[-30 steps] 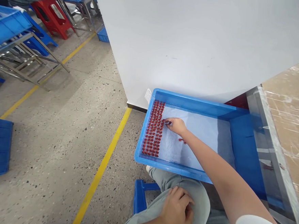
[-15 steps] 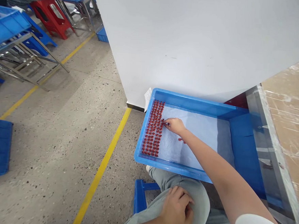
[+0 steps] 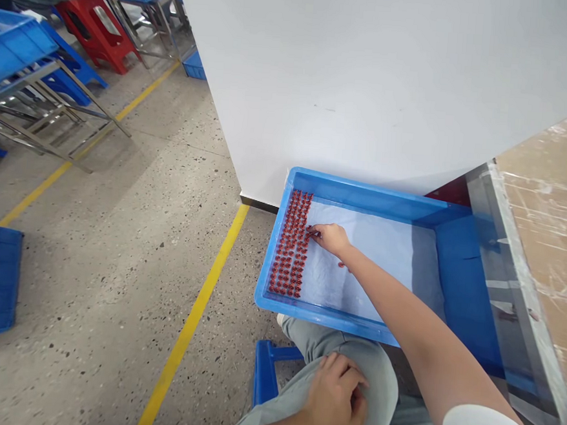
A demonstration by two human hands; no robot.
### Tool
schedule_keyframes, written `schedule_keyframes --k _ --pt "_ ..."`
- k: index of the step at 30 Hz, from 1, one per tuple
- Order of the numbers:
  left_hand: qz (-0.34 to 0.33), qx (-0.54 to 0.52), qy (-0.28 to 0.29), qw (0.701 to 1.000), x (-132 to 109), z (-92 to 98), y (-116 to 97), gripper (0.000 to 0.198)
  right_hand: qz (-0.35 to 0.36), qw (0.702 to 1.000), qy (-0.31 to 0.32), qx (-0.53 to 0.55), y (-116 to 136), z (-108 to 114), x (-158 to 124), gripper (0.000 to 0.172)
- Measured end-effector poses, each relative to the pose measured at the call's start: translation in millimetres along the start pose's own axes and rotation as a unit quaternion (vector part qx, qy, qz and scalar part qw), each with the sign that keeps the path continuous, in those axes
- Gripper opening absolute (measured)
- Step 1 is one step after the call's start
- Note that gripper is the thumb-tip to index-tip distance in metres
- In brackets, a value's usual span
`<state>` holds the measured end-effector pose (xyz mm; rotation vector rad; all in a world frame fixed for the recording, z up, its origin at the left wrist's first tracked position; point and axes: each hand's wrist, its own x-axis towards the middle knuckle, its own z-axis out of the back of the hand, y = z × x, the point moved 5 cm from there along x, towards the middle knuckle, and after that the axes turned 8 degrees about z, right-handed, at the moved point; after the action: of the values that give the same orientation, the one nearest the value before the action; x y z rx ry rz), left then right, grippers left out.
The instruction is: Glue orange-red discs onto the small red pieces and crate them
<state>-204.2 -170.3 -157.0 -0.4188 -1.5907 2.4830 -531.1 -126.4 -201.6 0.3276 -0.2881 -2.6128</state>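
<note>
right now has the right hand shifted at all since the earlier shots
Yes, slightly: the right hand sits a little closer to the rows of red pieces than before, judged against the floor-side rim of the blue plastic tray.

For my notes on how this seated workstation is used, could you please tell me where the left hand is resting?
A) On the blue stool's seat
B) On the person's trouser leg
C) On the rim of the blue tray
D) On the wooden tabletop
B. The left hand rests on the pale grey-green trousers, just below the front rim of the blue plastic tray.
</note>
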Motion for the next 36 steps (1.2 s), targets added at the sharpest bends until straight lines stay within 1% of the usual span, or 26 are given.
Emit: schedule_keyframes --k 3,8,11,17,28,31,33,36 --pt "0.001 -0.008 0.001 1.0 0.3 -0.2 0.9 0.036 -0.014 1.0 -0.005 0.002 -1.3 -2.3 -1.3 0.027" --pt "0.001 -0.009 0.002 1.0 0.1 0.9 0.4 0.035 -0.036 0.999 -0.013 0.009 -4.3 -6.4 -4.1 0.021" --pt "0.004 -0.005 0.003 1.0 0.2 0.8 0.5 0.035 -0.037 0.999 -0.014 0.023 -4.7 -7.2 -4.5 0.02" --pt "0.0 -0.005 0.002 1.0 -0.1 0.7 1.1 0.035 -0.036 0.998 -0.025 0.052 -5.6 -4.6 -3.1 0.026" --pt "-0.001 0.001 0.003 1.0 -0.2 0.0 1.5 0.036 -0.038 0.994 -0.04 0.094 -8.3 -8.5 -0.3 0.024" --pt "0.0 0.0 0.006 1.0 -0.1 0.7 1.7 0.036 -0.044 0.991 -0.057 0.109 -12.6 -4.9 0.3 0.021" --pt "-0.001 -0.005 0.005 1.0 0.3 1.2 1.7 0.036 -0.065 0.988 -0.08 0.117 -18.5 -0.5 3.3 0.019" --pt "0.0 -0.011 -0.001 1.0 1.0 1.6 2.0 0.036 -0.105 0.98 -0.113 0.127 -26.5 4.9 13.1 0.023"
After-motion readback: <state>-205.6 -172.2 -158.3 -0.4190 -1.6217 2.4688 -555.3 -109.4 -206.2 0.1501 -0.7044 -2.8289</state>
